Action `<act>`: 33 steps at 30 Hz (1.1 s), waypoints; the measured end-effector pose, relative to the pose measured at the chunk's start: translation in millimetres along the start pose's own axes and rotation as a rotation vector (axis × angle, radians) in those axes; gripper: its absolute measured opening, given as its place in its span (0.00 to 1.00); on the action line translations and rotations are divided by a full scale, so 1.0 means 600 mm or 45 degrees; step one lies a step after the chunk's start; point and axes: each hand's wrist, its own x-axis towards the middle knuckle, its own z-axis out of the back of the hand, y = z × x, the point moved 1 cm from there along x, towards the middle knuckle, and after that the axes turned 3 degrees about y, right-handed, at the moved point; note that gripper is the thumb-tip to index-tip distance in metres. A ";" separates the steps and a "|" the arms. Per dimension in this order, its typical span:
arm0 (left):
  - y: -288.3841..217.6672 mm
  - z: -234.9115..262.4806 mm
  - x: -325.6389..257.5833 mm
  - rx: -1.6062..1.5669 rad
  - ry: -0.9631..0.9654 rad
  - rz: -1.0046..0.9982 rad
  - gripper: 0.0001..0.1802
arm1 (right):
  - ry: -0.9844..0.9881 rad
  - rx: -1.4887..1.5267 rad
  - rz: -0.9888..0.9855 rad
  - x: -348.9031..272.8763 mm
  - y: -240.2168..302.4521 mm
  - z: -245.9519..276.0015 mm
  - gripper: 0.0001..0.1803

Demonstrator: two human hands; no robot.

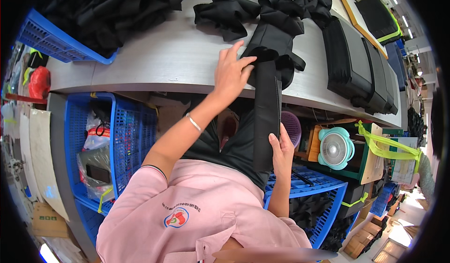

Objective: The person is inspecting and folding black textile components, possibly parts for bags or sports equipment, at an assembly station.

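Note:
A long, flat black fabric strip (pixel 267 117) with a stitched line along its right edge hangs from the table's front edge down over my lap. My right hand (pixel 282 151) grips its lower right edge, the thumb in front and part of the fingers hidden. My left hand (pixel 233 70) is raised by the strip's upper end, fingers spread, holding nothing I can see. Right beside those fingertips, black fabric pieces (pixel 272 40) lie loosely folded on the table, continuing toward the back.
The grey table (pixel 154 68) runs across. Stacked black panels (pixel 349 66) stand on its right. A blue basket (pixel 58 40) and black fabric heap (pixel 108 14) are at the left. Below sit a blue crate (pixel 126 136), a teal fan (pixel 336 148) and another blue crate (pixel 333 211).

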 end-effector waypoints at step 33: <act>-0.150 0.019 -0.113 -0.473 0.045 -0.054 0.45 | -0.223 0.888 0.201 0.106 0.062 -0.036 0.25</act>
